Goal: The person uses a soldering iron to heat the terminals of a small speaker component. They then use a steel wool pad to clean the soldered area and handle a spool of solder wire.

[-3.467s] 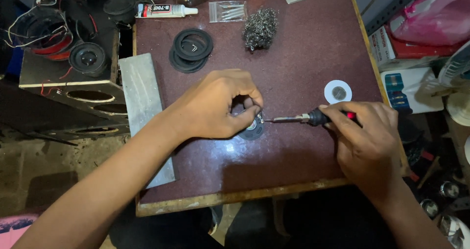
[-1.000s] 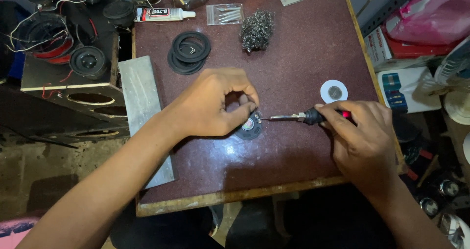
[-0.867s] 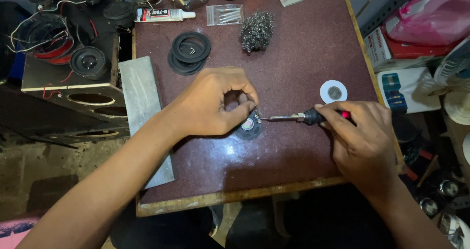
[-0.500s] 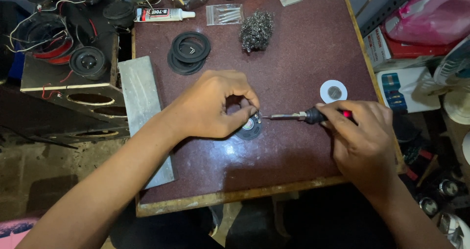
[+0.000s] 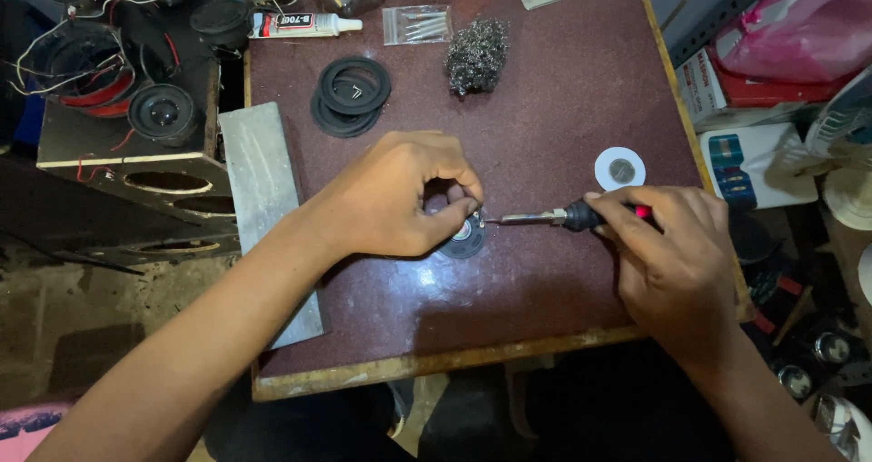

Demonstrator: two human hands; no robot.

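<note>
While the right hand [image 5: 677, 262] keeps its grip closed around the black and red handle of a soldering iron [image 5: 568, 216], pinching it like a pen, the left hand [image 5: 400, 198] stays curled over a small round speaker [image 5: 463, 237], fingertips pinched shut on its upper edge and pressing it flat to the tabletop [image 5: 563, 108]. Almost nothing has changed over the last seconds: both hands sit where they were, and the metal tip has only crept a touch closer to the speaker's right rim, so the work looks like a steady, continuing touch at one spot rather than a new step. The iron lies nearly level, its long axis running left to right across the tabletop, tip pointing left at the speaker and handle trailing right into the palm. Whether the tip actually touches the rim is too fine to tell. Farther out lie a white disc [image 5: 620, 168] just beyond the right hand, a wad of steel wool [image 5: 476, 55], stacked black rings [image 5: 351, 94] and a glue tube [image 5: 304, 25].
</note>
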